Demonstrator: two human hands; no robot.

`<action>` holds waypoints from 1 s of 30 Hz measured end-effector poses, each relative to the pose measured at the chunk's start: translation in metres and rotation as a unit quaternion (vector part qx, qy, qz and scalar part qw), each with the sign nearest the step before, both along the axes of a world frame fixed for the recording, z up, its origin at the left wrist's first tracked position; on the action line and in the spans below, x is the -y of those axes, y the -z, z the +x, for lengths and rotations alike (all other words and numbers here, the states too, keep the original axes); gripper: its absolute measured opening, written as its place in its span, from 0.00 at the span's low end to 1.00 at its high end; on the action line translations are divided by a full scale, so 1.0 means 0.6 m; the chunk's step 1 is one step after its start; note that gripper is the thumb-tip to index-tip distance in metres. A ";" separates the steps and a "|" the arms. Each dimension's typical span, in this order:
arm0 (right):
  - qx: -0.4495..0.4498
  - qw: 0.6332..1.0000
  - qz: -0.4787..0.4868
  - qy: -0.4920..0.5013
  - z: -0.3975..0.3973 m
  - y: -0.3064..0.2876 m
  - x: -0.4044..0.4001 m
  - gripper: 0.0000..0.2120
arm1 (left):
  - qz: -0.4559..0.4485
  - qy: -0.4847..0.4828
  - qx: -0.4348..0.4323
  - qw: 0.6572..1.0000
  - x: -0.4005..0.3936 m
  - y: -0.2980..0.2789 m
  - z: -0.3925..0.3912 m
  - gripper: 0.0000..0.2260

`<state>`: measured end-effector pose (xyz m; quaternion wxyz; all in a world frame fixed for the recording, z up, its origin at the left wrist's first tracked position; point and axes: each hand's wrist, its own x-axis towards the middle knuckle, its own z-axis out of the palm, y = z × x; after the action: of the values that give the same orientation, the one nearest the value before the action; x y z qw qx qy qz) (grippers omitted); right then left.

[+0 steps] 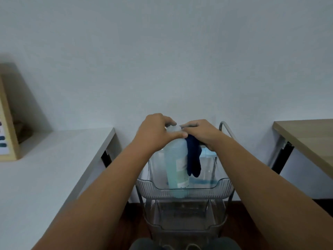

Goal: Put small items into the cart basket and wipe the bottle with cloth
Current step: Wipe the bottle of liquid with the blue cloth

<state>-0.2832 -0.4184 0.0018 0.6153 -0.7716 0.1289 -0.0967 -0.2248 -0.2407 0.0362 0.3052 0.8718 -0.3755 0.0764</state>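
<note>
Pale grey wall [162, 51] fills the background behind a clear plastic cart [183, 193], our landmark here. We note a light blue bottle [175, 163] standing upright in the cart's top basket [149, 188], its base behind the basket's ribbed front wall. Our left hand [155, 131] curls over the bottle's top, thumb across the near side, fingers wrapped round the whitish cap [173, 128]. Our right hand [200, 134] holds a dark blue cloth [193, 159] against the bottle's upper right side; the cloth hangs down beside the bottle. The fingers are bent, but we cannot tell exactly how they pinch the fabric. Behind the bottle in the same basket we record a clear container with a blue lid [207, 154], partly hidden by the cloth. Left of the cart stands a white table [45, 168] bearing a wooden frame [7, 123]; right of the cart, a wood-topped table [310, 134]. Below the top basket, a lower basket [183, 224] shows.
</note>
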 end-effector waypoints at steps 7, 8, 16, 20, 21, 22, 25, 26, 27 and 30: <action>-0.024 0.999 -0.020 -0.010 0.008 -0.013 0.001 0.07 | 0.006 0.096 -0.066 0.993 -0.007 -0.016 0.027 0.12; -0.030 0.999 -0.028 -0.008 0.010 -0.015 0.001 0.07 | 0.005 0.117 -0.088 0.989 -0.013 -0.018 0.033 0.12; -0.028 0.999 -0.044 -0.002 0.015 -0.012 -0.014 0.05 | -0.015 -0.023 -0.019 0.999 -0.018 -0.004 0.024 0.25; -0.023 0.999 -0.042 0.001 0.012 -0.010 -0.009 0.06 | 0.016 -0.031 0.030 0.999 0.000 -0.005 0.025 0.19; -0.021 0.999 -0.048 0.000 0.011 -0.010 -0.008 0.07 | 0.013 -0.017 0.015 1.000 -0.003 -0.006 0.028 0.17; -0.017 0.998 -0.058 0.001 0.011 -0.011 -0.007 0.07 | 0.006 0.001 -0.003 1.000 -0.007 -0.005 0.031 0.14; -0.010 0.996 -0.090 0.009 0.014 -0.018 -0.010 0.06 | -0.041 0.069 -0.076 0.994 -0.023 0.000 0.035 0.08; -0.011 0.995 -0.098 0.007 0.016 -0.020 -0.012 0.06 | -0.048 0.083 -0.092 0.991 -0.029 0.000 0.037 0.08; -0.011 0.994 -0.105 0.006 0.018 -0.021 -0.014 0.06 | -0.044 0.091 -0.098 0.990 -0.034 -0.002 0.041 0.07; -0.008 0.994 -0.112 0.011 0.021 -0.020 -0.021 0.04 | -0.020 0.069 -0.069 0.995 -0.036 -0.006 0.042 0.06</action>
<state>-0.2704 -0.4060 0.0140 0.5232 -0.8348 0.1305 -0.1108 -0.1998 -0.2192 0.0396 0.3518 0.8409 -0.4113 0.0023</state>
